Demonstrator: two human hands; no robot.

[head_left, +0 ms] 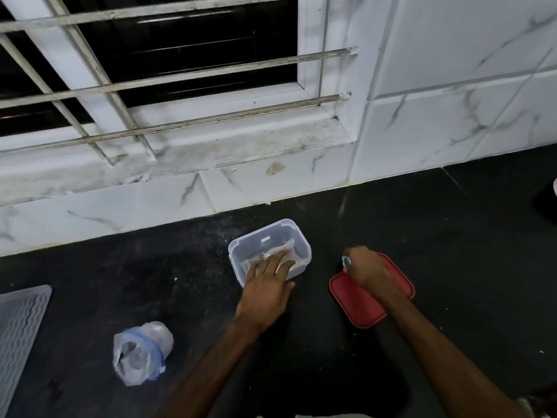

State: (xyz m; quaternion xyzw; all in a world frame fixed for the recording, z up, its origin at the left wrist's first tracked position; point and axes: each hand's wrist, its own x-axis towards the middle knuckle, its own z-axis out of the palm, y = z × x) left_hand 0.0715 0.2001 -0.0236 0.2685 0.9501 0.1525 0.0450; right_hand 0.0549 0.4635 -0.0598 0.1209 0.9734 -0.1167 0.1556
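A clear, lidless plastic container (pixel 265 233) with rounded corners stands upright on the dark counter (pixel 452 251). It holds a crumpled whitish packet (pixel 284 255), which the left hand (pixel 265 285) presses with straight fingers. Just to its right and apart from it, the red lid (pixel 360 301) lies flat, partly under the right hand (pixel 366 271), which grips a small teal-and-white object (pixel 346 261) too blurred to identify.
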